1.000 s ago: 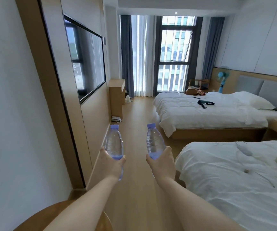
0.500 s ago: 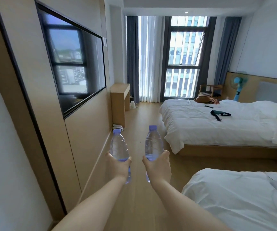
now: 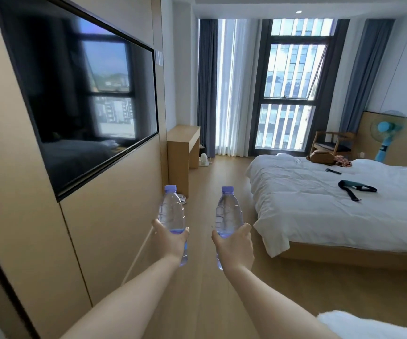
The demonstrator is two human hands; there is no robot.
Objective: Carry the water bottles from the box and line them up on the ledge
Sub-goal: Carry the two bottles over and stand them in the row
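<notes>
This is a hotel-style bedroom. A bed (image 3: 344, 204) made up with a white duvet fills the right of the frame, with the corner of a second white bed (image 3: 369, 325) at the lower right, and a flat dark television (image 3: 87, 106) is set into the wood-panelled wall (image 3: 114, 228) at the upper left. At the far end, top centre, a tall dark-framed window (image 3: 293, 89) looks onto high-rise buildings between blue-grey curtains (image 3: 207, 89) and sheer white ones, with a narrow wooden desk (image 3: 182, 148) against the left wall, a wooden chair (image 3: 332, 143) by the window, a turquoise standing fan (image 3: 386, 135) at the right edge and pale wood flooring (image 3: 222, 172) running between.
</notes>
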